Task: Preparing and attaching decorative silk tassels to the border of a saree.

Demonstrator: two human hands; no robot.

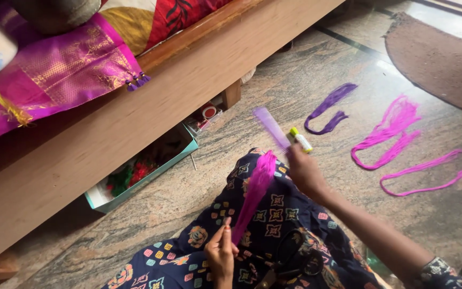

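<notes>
The magenta thread bundle (253, 192) slants up and away from the left hand (220, 254), whose fingers pinch its lower end, toward the right hand (303, 171), fingers gripping a purple comb (271, 127).

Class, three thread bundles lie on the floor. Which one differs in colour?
The purple bundle, nearest the wooden bench; the other two bundles are bright pink.

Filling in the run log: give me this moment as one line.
left hand: pinches magenta thread bundle on lap | right hand: holds purple comb, blurred | scissors on lap | loose thread hanks on floor
</notes>
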